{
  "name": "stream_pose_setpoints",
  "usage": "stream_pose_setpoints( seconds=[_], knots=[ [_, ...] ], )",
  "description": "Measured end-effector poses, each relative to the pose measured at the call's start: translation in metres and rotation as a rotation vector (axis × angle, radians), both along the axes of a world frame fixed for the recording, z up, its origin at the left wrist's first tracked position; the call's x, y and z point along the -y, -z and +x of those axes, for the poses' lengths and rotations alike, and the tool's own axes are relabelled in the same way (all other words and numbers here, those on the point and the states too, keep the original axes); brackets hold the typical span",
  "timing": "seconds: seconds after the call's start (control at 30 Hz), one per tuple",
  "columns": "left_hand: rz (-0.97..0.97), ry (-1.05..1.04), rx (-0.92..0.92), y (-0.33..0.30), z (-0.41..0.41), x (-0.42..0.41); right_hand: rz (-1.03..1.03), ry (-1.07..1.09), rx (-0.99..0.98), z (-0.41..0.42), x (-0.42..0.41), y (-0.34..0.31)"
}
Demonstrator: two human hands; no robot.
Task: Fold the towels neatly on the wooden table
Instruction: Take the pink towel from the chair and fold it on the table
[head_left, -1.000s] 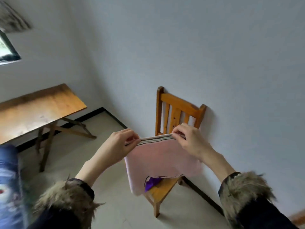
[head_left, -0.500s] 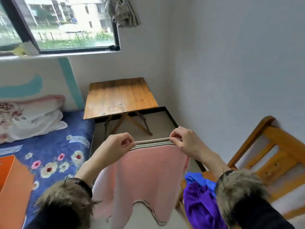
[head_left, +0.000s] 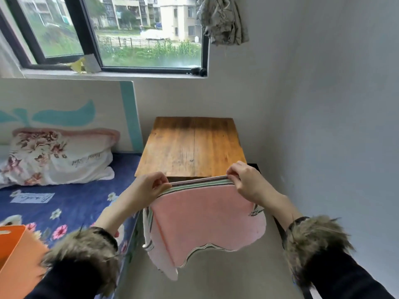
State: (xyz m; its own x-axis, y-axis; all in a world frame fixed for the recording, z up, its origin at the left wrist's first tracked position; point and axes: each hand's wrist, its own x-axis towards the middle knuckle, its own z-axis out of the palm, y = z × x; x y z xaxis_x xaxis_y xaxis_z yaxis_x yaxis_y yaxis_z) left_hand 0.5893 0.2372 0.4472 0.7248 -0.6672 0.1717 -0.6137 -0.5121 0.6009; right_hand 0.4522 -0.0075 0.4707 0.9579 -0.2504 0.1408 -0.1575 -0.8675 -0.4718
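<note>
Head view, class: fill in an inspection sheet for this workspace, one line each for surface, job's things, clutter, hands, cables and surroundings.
Surface: wooden table stands against the wall below the window; nothing seen on its top.
Job's things: pink towel with striped edges, held up in the air in front of the table's near edge, hanging doubled.
Clutter: nothing seen on the table.
Hands: left hand and right hand each pinch one end of the towel's top edge.
Cables: nothing seen.
Surroundings: bed with floral pillow on the left; orange box at lower left; cloth hanging by the window.
</note>
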Motion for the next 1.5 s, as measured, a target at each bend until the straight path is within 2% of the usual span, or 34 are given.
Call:
stream_pose_setpoints(
  seconds=[0.33, 0.53, 0.7, 0.93, 1.17, 1.5],
  knots=[
    [-0.040, -0.053, 0.047, -0.010, 0.218, 0.090, 0.006, 0.144, 0.096, 0.207, 0.090, 0.001],
    [0.029, 0.038, -0.011, 0.002, 0.331, 0.134, 0.016, 0.238, -0.004, 0.303, 0.132, 0.018],
    [0.158, 0.096, -0.053, 0.035, 0.399, 0.178, 0.035, 0.300, -0.085, 0.370, 0.173, 0.045],
    [0.217, 0.000, -0.098, 0.084, 0.500, 0.263, 0.024, 0.323, -0.204, 0.482, 0.257, 0.100],
    [0.320, -0.134, -0.174, 0.147, 0.597, 0.358, -0.077, 0.253, -0.380, 0.591, 0.343, 0.166],
    [0.402, -0.196, -0.177, 0.239, 0.685, 0.421, -0.066, 0.199, -0.454, 0.685, 0.407, 0.263]
  ],
)
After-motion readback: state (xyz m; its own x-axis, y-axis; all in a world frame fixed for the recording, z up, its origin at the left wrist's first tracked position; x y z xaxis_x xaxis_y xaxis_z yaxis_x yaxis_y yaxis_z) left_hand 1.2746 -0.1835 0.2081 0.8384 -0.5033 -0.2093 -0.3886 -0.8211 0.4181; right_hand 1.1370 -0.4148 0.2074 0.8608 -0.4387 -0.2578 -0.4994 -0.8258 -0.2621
